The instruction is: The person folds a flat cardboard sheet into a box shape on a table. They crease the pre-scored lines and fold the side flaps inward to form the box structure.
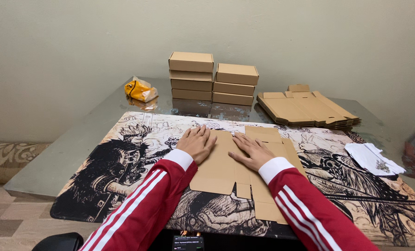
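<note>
We see a flat brown box blank (226, 169) at the mat's (124, 181) centre, both hands pressed on it: left hand (197, 143) and right hand (251, 152), fingers spread flat, gripping nothing. At 12 o'clock stand folded boxes (213, 79); at 2, stacked blanks (305, 109). The glass counter (54, 158) meets a pale wall.

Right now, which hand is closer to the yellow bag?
The left. The left hand lies flat on the cardboard sheet, below and right of the yellow bag. The right hand rests farther right on that same sheet, so it is farther away.
</note>
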